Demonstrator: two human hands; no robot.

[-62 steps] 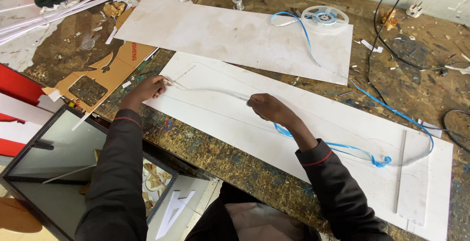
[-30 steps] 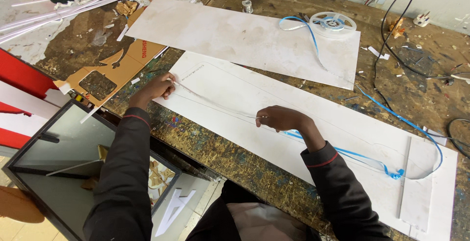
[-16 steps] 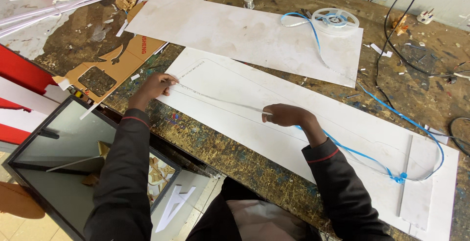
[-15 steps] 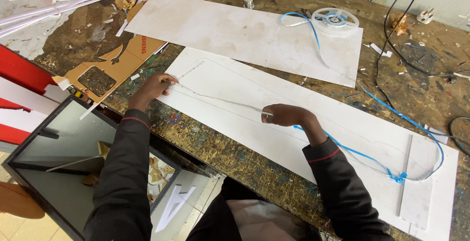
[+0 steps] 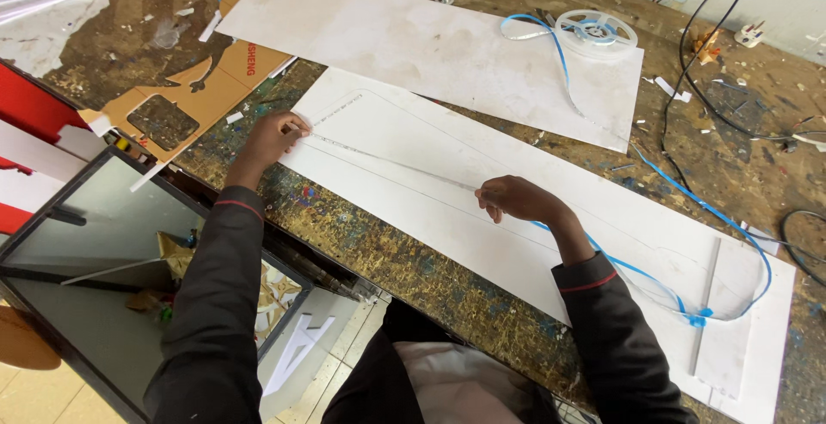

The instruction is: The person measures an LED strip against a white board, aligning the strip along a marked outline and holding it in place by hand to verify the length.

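head view | 1 camera | looks steeply down, close | onto workbench (image 5: 413, 260) front edge

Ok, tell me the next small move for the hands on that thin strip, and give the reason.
Probably slide the right hand further right along the thin pale strip, pressing it onto the long white board. The left hand pins the strip's end near the board's left edge, the stretch between the hands lies flat, and beyond the right hand the blue-backed strip lies in a loose curve.
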